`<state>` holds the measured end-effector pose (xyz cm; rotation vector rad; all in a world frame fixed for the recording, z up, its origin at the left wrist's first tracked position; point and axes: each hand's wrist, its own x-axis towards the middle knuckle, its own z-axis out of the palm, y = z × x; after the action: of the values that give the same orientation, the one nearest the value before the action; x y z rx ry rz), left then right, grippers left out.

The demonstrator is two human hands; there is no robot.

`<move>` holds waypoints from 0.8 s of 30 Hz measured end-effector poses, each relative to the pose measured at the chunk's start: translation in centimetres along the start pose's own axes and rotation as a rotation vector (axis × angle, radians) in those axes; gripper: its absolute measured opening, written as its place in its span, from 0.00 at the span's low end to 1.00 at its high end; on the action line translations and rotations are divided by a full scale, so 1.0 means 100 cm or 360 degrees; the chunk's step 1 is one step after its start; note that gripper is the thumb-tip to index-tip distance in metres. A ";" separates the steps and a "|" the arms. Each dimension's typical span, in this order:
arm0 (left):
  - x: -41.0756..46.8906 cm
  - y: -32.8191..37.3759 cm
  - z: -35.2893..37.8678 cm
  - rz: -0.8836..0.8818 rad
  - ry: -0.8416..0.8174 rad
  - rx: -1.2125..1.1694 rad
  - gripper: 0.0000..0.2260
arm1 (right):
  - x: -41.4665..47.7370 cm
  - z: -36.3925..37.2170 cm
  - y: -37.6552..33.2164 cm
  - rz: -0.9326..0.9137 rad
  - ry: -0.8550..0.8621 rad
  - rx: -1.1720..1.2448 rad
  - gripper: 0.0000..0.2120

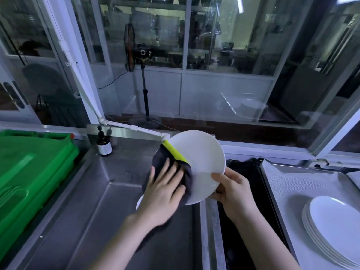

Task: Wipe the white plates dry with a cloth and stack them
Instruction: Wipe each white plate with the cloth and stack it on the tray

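Observation:
A round white plate [200, 156] is tilted up on edge over the steel sink. My right hand [231, 189] grips its lower right rim, thumb on the face. My left hand [164, 191] lies flat with spread fingers on a dark grey cloth [161, 159] with a yellow-green strip, pressing it against the plate's left side. The cloth hangs down under my left wrist. A stack of several white plates [335, 223] sits on a lined tray at the lower right. A small white edge of something shows beneath my left hand.
The steel sink basin [93, 201] lies below the hands. A green plastic crate [29, 172] stands on the left. A brown pump bottle [104, 145] sits at the sink's back rim. The grey lined tray [292, 184] is on the right, a dark gap beside it.

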<state>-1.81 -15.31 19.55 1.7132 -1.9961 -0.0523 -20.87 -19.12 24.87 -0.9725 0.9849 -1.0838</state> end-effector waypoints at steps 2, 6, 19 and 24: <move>-0.002 0.011 0.005 0.0102 -0.0019 -0.0015 0.26 | -0.003 0.007 0.007 0.0024 -0.0081 -0.0020 0.12; 0.021 0.008 -0.004 0.0174 -0.0064 0.0048 0.27 | -0.012 0.018 0.024 0.0147 -0.0247 0.0030 0.12; -0.006 0.002 0.005 0.0094 0.0066 0.0022 0.22 | 0.009 0.013 0.007 0.0049 -0.0089 0.0015 0.13; 0.017 0.002 -0.001 0.0139 0.0018 0.0053 0.27 | -0.001 0.024 0.024 0.0165 -0.0305 -0.0006 0.13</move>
<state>-2.10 -16.85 20.33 1.6405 -2.0718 0.0209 -18.03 -18.24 23.25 -0.9977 0.8711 -0.8853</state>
